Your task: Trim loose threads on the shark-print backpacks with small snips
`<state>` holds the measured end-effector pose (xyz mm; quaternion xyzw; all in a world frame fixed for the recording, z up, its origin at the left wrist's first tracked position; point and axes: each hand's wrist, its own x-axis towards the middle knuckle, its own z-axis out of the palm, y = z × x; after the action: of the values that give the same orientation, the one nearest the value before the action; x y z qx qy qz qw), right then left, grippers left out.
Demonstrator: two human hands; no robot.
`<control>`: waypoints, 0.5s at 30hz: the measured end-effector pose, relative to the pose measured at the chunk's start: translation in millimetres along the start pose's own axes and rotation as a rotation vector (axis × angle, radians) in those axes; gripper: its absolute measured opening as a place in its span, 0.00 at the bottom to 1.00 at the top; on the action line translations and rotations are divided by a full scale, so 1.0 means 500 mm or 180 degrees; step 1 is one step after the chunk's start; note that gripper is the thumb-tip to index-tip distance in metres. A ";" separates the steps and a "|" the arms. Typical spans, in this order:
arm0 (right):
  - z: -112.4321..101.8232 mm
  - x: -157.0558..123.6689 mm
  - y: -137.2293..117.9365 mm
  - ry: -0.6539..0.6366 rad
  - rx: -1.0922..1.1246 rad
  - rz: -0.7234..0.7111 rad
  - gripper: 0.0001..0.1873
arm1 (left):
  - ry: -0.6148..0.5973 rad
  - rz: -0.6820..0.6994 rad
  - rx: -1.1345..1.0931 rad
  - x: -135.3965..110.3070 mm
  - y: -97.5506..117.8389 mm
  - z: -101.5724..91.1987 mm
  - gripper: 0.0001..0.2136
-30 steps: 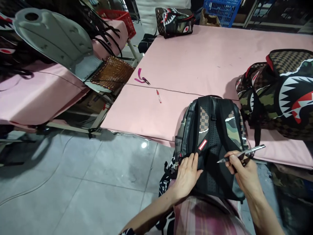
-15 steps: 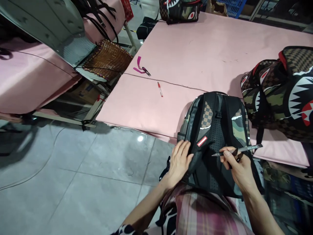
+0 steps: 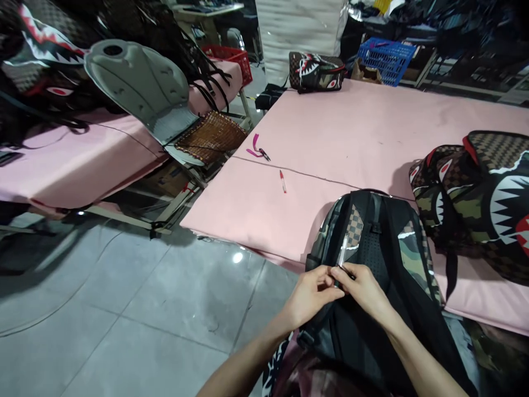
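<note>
A black backpack (image 3: 372, 253) with checkered and camouflage patches lies back panel up in front of me, over the table's front edge. Above its left strap my two hands meet. My right hand (image 3: 363, 284) pinches a clear-barrelled pen (image 3: 343, 251) that points upward and away. A small black thing also shows by the right fingers; its kind is unclear. The curled fingers of my left hand (image 3: 312, 295) close around the pen's lower end, which is mostly hidden. The strap's red label is covered by my hands.
A red pen (image 3: 282, 181) and small thread snips (image 3: 264, 155) with a magenta ribbon lie on the pink table (image 3: 314, 132). Shark-face backpacks (image 3: 487, 204) stand at right, another bag (image 3: 316, 73) at the far edge. A grey chair (image 3: 142, 88) is at left.
My left hand has lifted from the backpack's side to meet the right. The pen has swung from lying sideways to pointing away. The camera view has tilted up.
</note>
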<state>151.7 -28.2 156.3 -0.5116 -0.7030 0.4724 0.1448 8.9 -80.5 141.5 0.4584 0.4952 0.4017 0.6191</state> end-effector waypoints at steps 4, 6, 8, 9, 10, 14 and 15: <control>-0.006 0.058 -0.023 0.0233 -0.0109 -0.0131 0.17 | 0.0707 -0.0394 -0.0054 0.075 -0.029 -0.071 0.13; -0.042 0.062 -0.016 0.0498 0.0242 -0.0171 0.15 | 0.1631 -0.0761 0.0572 0.145 -0.037 -0.159 0.17; -0.097 0.043 0.009 0.0919 0.0490 -0.0125 0.17 | 0.2247 -0.0956 0.0934 0.225 -0.037 -0.260 0.19; -0.127 0.025 0.030 0.1175 0.0500 -0.0032 0.18 | 0.2466 -0.1052 0.1093 0.265 -0.036 -0.307 0.19; -0.158 0.004 0.056 0.1465 0.0440 0.0112 0.19 | 0.2638 -0.1157 0.1248 0.302 -0.035 -0.349 0.18; -0.246 -0.093 0.176 0.2544 -0.0030 0.1133 0.23 | 0.2927 -0.1422 0.1697 0.415 -0.034 -0.442 0.16; -0.256 -0.111 0.202 0.2689 -0.0098 0.1267 0.23 | 0.2904 -0.1396 0.1768 0.431 -0.033 -0.451 0.16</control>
<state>322.9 -6.7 155.4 -0.7861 -0.4776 0.2308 0.3174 -171.6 158.7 52.7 0.2707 0.8824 0.2760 0.2681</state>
